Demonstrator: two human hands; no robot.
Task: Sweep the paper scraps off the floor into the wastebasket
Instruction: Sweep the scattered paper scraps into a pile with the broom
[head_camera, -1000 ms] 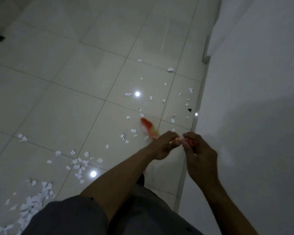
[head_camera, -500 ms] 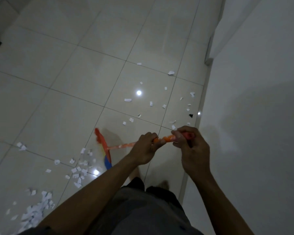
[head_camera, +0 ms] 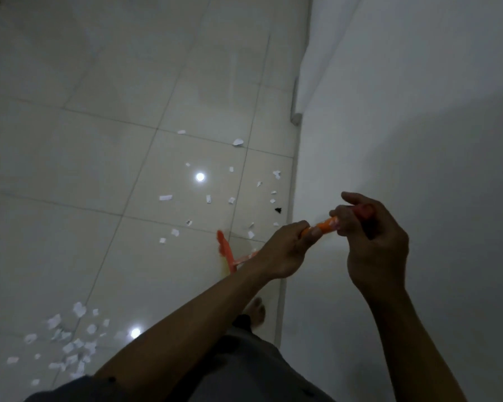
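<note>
Close beside the plain white wall (head_camera: 418, 126), in the head view, both hands grip the thin orange plastic handle of a broom (head_camera: 320, 227). The left hand (head_camera: 285, 250) has its fingers curled round the handle lower down, farther from the wall. The right hand (head_camera: 375, 242) wraps the red upper end, nearer to the wall. The blurred red-orange bristle head (head_camera: 225, 250) is down at the glossy pale tiled floor (head_camera: 99, 169), near the wall's foot. Small white paper scraps (head_camera: 165, 197) lie scattered near the wall, and a denser heap (head_camera: 70, 346) lies well apart from it. The wastebasket is not visible. I judge that the step is pulling the near-wall scraps toward the heap. Short, low strokes away from the wall are best, with the bristles pressed flat, because light paper flies up easily.
</note>
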